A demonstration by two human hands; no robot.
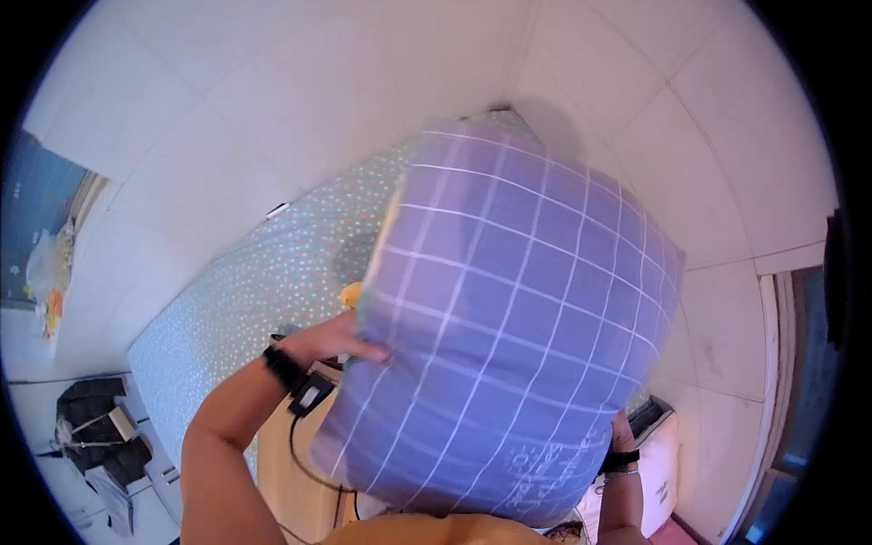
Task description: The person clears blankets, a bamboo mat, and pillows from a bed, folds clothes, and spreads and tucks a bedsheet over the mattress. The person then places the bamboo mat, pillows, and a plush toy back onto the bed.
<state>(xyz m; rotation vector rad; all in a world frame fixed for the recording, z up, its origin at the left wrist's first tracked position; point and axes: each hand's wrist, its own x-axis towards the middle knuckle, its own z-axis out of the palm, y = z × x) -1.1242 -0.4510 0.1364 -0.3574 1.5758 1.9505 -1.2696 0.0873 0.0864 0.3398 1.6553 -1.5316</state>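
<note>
A plump purple pillow with white grid lines and white printed lettering near its lower edge is held up in front of me. My left hand grips its left edge, thumb on the front face and the other fingers behind. At the lower right edge is my right hand, mostly hidden by the pillow, apparently holding that side. Both wrists wear black bands, and a small device with a cable sits on the left one. Behind the pillow lies a bed with a pale blue-green dotted sheet.
Tiled walls meet behind the bed. A small yellow object shows beside the pillow, above a light wooden surface. Black items are at the lower left, a pink-white cushion-like thing at the lower right. A door frame stands right.
</note>
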